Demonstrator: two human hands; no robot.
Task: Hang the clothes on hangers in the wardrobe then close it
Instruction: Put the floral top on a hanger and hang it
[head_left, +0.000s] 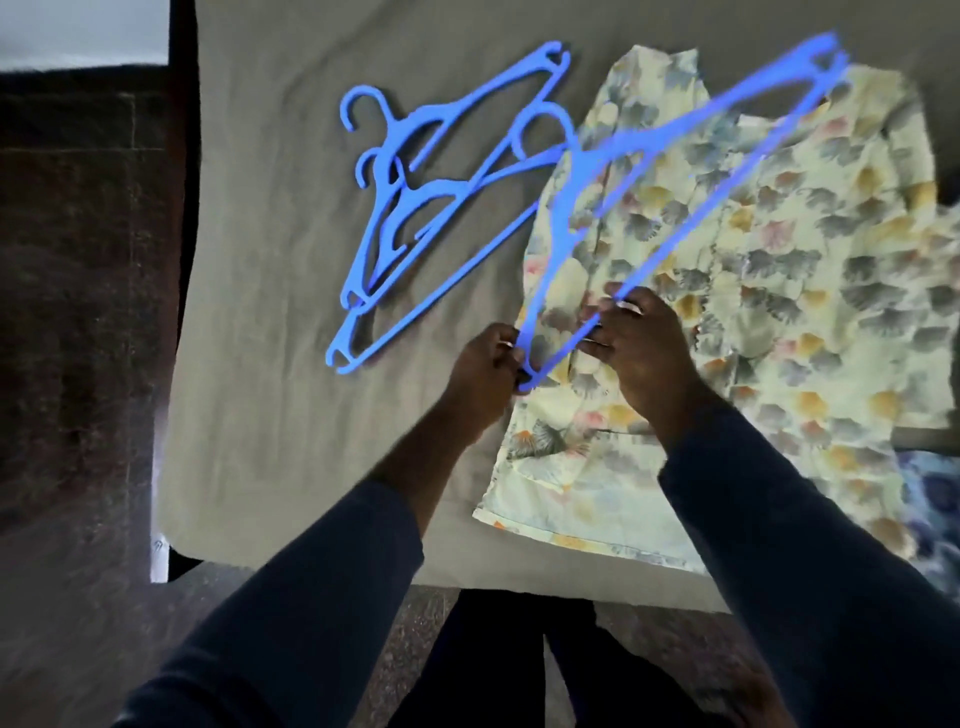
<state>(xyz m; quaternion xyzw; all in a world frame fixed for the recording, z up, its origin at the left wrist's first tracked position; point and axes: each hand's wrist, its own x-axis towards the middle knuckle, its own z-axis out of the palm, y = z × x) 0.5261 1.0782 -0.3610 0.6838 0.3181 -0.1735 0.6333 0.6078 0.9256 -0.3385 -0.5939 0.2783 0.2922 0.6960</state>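
— Where's the blue hanger (670, 140)?
— My left hand (485, 364) pinches its near tip, my right hand (639, 348) grips its bar, above the floral shirt (779, 270) spread on the bed (270, 364); spare hangers (395, 208) lie beside.

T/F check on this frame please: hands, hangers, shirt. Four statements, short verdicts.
1. Both hands hold a blue hanger. True: the left hand and the right hand grip the near end of the blue hanger.
2. The floral shirt is already on that hanger. False: the floral shirt lies flat on the sheet, under the raised hanger.
3. Spare hangers lie on the sheet to the left of the shirt. True: the spare hangers are in a loose pile there.
4. The left hand rests flat on the sheet. False: its fingers are curled round the hanger.
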